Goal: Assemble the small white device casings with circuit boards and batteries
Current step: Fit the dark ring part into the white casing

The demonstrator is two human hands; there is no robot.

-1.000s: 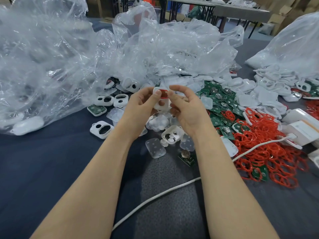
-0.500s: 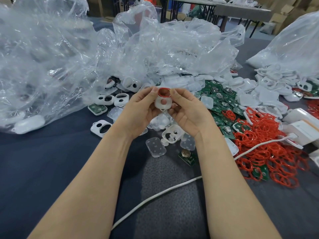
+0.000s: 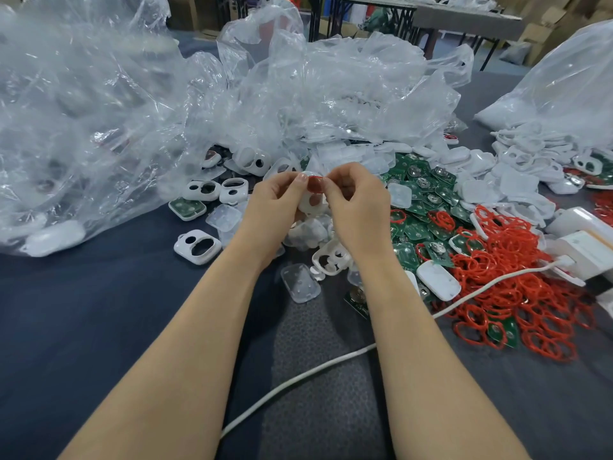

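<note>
Grip: our left hand (image 3: 278, 200) and right hand (image 3: 360, 202) both pinch 1 white casing (image 3: 311, 203), held above the parts pile (image 3: 306, 232).
Seal: red ring (image 3: 313, 184) sits at its top opening.
Risk: uneven thumb pressure could pop it out.

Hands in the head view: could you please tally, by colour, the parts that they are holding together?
white casing: 1
red ring: 1
Total: 2, pinched between the left hand and the right hand.
</note>
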